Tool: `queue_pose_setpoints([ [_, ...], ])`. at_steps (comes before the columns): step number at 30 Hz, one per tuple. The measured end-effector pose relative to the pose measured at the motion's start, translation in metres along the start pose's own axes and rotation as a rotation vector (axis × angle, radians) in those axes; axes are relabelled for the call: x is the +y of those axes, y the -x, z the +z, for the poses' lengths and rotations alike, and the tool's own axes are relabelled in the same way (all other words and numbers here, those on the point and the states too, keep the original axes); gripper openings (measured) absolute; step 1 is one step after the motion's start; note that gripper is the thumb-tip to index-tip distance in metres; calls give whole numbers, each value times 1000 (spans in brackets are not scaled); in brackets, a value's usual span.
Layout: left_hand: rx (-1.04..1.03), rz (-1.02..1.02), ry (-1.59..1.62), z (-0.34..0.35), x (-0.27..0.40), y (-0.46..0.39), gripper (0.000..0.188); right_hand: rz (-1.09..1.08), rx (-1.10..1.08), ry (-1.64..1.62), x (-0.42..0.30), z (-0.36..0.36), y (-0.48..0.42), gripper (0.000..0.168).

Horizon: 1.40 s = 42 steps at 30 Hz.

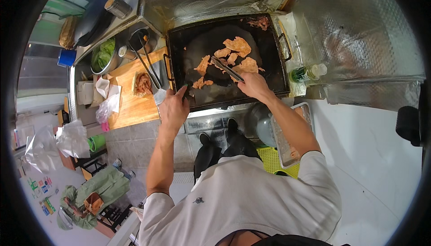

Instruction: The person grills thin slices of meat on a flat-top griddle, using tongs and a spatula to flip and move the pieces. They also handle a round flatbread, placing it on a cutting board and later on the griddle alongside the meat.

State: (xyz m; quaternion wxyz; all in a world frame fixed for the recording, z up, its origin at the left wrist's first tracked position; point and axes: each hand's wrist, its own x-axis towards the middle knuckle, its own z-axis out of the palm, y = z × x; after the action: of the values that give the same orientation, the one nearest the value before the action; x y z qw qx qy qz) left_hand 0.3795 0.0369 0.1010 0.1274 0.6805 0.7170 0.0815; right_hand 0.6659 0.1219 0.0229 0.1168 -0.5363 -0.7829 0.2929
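Note:
My right hand point(254, 85) grips metal tongs point(229, 69), whose tips reach the cooked meat pieces on the black griddle point(222, 99). Larger browned meat slices point(238, 45) lie behind the tongs, with another slice point(247, 66) close to my knuckles. Smaller scraps point(202, 83) rest towards the left. At the griddle's left front corner is my left hand point(173, 109), one finger extended over the rim. A grey flat piece point(159, 96) shows beside its fingers; whether the hand holds it is unclear. Bread filled with shredded meat point(142, 84) sits on the wooden board point(131, 113) left of that hand.
Black-handled tongs point(148, 62) lean across the board from a metal pot point(141, 39). A bowl of lettuce point(105, 54) stands behind. Right are a green bottle point(300, 74) and a metal tray point(281, 145) under my arm. A person in green point(101, 192) is at lower left.

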Motion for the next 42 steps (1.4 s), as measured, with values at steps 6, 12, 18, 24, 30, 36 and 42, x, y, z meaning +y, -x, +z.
queue_pose_setpoints([
  [6, 61, 0, 38, 15, -2, -10, 44, -96, -64, 327, -8, 1, 35, 18],
  [12, 53, -10, 168, 28, -11, -7, 42, 163, 20, 201, 0, -13, 51, 27],
  [18, 63, -15, 184, 18, 6, -5, 42, 193, 21, 160, 14, -31, 79, 27],
  [24, 54, 19, 138, 34, 0, -6, 43, 157, 31, 179, 39, -29, 93, 26],
  [30, 68, 30, 82, 32, 17, -21, 44, 187, 170, 194, 51, -31, 26, 28],
  [36, 38, 17, 44, 8, 18, -7, 38, 212, -2, 187, 21, -43, 48, 28],
  [42, -16, 106, 42, 15, 17, -11, 40, 85, -11, 61, -5, 1, 23, 25],
])
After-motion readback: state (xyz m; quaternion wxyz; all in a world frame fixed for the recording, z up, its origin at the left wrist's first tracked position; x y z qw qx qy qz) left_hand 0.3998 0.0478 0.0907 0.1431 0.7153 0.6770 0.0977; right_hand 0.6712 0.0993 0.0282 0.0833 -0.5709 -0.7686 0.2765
